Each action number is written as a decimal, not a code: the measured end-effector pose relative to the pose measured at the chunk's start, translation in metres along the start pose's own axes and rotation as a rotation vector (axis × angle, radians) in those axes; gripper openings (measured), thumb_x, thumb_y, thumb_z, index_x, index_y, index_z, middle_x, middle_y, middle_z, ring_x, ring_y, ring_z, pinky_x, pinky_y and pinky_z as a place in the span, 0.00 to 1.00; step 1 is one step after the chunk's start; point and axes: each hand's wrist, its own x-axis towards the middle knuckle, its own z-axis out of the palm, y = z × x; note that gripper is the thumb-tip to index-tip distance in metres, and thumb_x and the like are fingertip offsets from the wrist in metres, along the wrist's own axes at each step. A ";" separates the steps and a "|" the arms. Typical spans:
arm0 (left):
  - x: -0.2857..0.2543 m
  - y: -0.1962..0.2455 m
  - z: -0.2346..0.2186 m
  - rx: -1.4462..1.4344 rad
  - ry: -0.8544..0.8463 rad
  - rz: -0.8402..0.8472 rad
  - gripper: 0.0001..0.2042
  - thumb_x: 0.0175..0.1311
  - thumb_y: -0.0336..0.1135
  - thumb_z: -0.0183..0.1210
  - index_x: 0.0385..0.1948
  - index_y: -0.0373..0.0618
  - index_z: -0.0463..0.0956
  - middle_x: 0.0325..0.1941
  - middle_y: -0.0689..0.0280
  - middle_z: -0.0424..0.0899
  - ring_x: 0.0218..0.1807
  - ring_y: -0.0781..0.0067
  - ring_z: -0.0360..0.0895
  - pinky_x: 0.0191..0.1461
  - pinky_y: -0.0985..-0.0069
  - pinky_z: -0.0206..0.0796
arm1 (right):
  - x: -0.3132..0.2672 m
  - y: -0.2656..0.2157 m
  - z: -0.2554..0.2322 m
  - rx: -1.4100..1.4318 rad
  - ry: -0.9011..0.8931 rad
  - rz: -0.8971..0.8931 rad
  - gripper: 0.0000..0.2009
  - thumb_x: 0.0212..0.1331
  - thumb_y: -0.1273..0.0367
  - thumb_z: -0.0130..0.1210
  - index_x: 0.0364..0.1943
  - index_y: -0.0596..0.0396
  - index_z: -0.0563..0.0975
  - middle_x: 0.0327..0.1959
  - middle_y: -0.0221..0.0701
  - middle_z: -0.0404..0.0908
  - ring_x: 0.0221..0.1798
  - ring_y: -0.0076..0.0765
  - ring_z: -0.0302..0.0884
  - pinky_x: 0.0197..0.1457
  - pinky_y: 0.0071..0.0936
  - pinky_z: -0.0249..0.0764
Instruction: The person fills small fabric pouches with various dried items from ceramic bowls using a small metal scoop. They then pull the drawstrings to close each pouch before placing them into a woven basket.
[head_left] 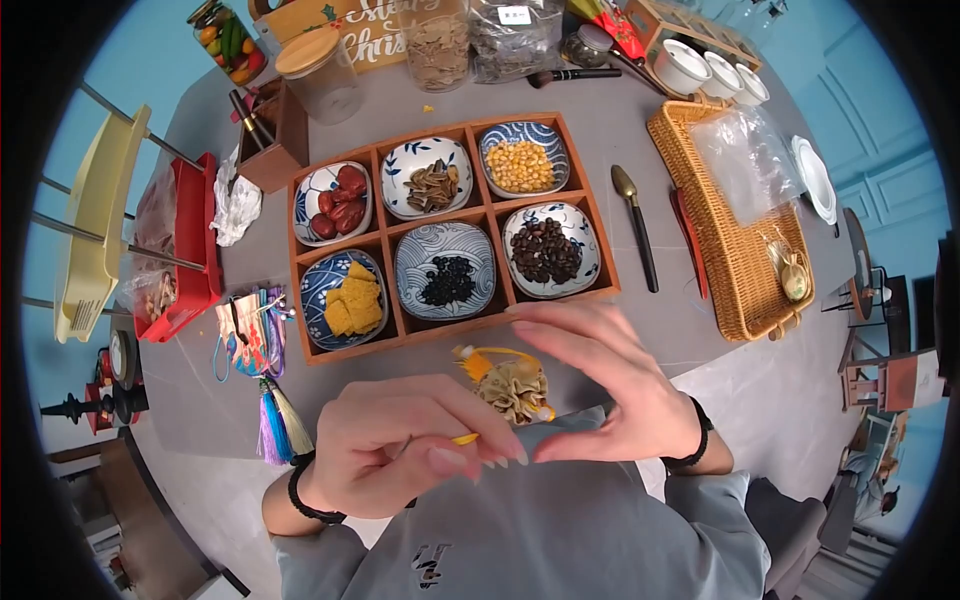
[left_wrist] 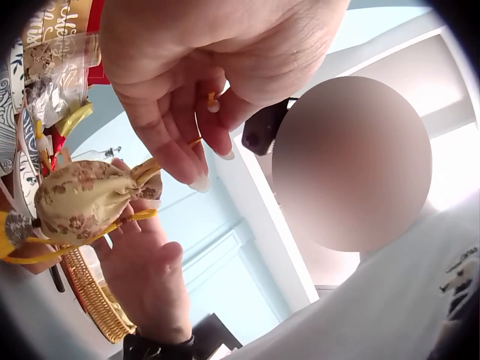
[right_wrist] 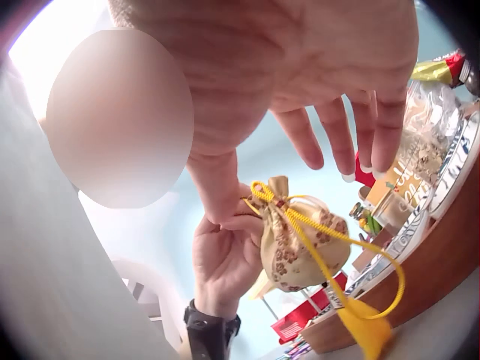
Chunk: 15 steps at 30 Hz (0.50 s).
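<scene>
A cream sachet pouch [right_wrist: 304, 255] with brown flower prints hangs close by both hands. Its gathered neck is tied with yellow cord [right_wrist: 304, 219], and a yellow tassel [right_wrist: 365, 330] dangles from its lower end. My left hand [head_left: 415, 440] pinches the cord between thumb and fingers; a small pale bead [left_wrist: 214, 106] at a cord end shows by the fingers in the left wrist view. My right hand [head_left: 615, 375] is spread beside the pouch, thumb apart from the straight fingers, holding nothing. From the head, the pouch's ruffled top shows between the hands.
Beyond the hands stands a wooden compartment tray [head_left: 390, 343] with patterned bowls of dates, seeds, corn and other dried goods. At left lie pouches with tassels [head_left: 275, 420] and a red basket [head_left: 185, 315]. A spoon [head_left: 637, 230] and wicker basket [head_left: 735, 270] are at right.
</scene>
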 end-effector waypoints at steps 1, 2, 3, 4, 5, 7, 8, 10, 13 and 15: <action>0.002 0.000 0.002 -0.012 -0.008 -0.006 0.27 0.80 0.49 0.50 0.22 0.38 0.78 0.34 0.51 0.88 0.31 0.64 0.86 0.35 0.73 0.78 | 0.000 0.001 0.002 0.085 -0.039 0.031 0.38 0.48 0.59 0.77 0.65 0.58 0.75 0.68 0.43 0.73 0.67 0.51 0.72 0.68 0.44 0.69; 0.003 0.001 0.003 -0.046 -0.018 -0.026 0.27 0.81 0.49 0.49 0.22 0.38 0.78 0.34 0.51 0.88 0.31 0.64 0.86 0.35 0.72 0.78 | -0.002 0.005 0.004 0.170 -0.080 0.061 0.36 0.49 0.60 0.77 0.64 0.57 0.76 0.68 0.42 0.73 0.67 0.50 0.72 0.68 0.43 0.70; 0.005 0.003 0.004 -0.080 -0.027 -0.047 0.27 0.81 0.50 0.49 0.22 0.38 0.78 0.35 0.51 0.88 0.32 0.64 0.86 0.36 0.71 0.78 | -0.002 0.006 0.006 0.258 -0.121 0.091 0.34 0.50 0.61 0.76 0.63 0.56 0.77 0.68 0.41 0.73 0.67 0.49 0.72 0.67 0.42 0.70; 0.007 0.004 0.005 -0.113 -0.036 -0.068 0.27 0.81 0.50 0.49 0.22 0.38 0.77 0.36 0.50 0.88 0.32 0.64 0.86 0.36 0.71 0.79 | -0.002 0.005 0.005 0.348 -0.123 0.107 0.27 0.55 0.66 0.74 0.59 0.56 0.78 0.66 0.38 0.76 0.62 0.43 0.77 0.61 0.37 0.76; 0.008 0.004 0.007 -0.133 -0.037 -0.067 0.27 0.81 0.50 0.48 0.23 0.38 0.77 0.37 0.50 0.88 0.32 0.64 0.87 0.37 0.70 0.79 | -0.003 0.005 0.005 0.420 -0.150 0.141 0.25 0.56 0.67 0.73 0.58 0.56 0.79 0.64 0.37 0.77 0.60 0.40 0.79 0.59 0.35 0.77; 0.011 0.003 0.010 -0.177 -0.041 -0.060 0.27 0.81 0.51 0.47 0.24 0.38 0.77 0.38 0.48 0.88 0.33 0.64 0.87 0.38 0.69 0.80 | -0.008 0.008 0.003 0.559 -0.202 0.212 0.22 0.59 0.69 0.72 0.56 0.57 0.79 0.60 0.35 0.81 0.55 0.36 0.82 0.55 0.31 0.79; 0.011 0.002 0.010 -0.172 -0.035 -0.047 0.27 0.80 0.52 0.48 0.26 0.37 0.77 0.43 0.46 0.86 0.34 0.63 0.87 0.39 0.69 0.80 | -0.010 0.008 0.000 0.549 -0.202 0.209 0.20 0.60 0.70 0.70 0.56 0.58 0.79 0.59 0.35 0.82 0.53 0.33 0.82 0.53 0.29 0.79; 0.012 -0.003 0.011 -0.167 -0.032 -0.021 0.27 0.79 0.54 0.50 0.29 0.36 0.77 0.52 0.42 0.83 0.35 0.61 0.87 0.40 0.68 0.81 | -0.015 0.007 -0.006 0.526 -0.194 0.207 0.17 0.63 0.72 0.68 0.54 0.59 0.79 0.55 0.34 0.84 0.49 0.27 0.83 0.49 0.25 0.81; 0.012 -0.007 0.019 -0.130 0.162 -0.003 0.28 0.74 0.59 0.54 0.37 0.36 0.76 0.67 0.39 0.68 0.41 0.59 0.87 0.40 0.69 0.82 | -0.022 0.003 -0.030 0.475 -0.017 0.230 0.15 0.65 0.74 0.66 0.54 0.60 0.79 0.53 0.33 0.84 0.51 0.25 0.82 0.46 0.25 0.82; 0.009 -0.010 0.019 -0.123 0.221 -0.019 0.29 0.72 0.62 0.56 0.42 0.37 0.74 0.72 0.40 0.62 0.44 0.58 0.87 0.40 0.69 0.83 | -0.021 -0.007 -0.062 0.463 0.118 0.363 0.14 0.68 0.76 0.62 0.55 0.62 0.78 0.50 0.32 0.83 0.49 0.23 0.83 0.44 0.21 0.84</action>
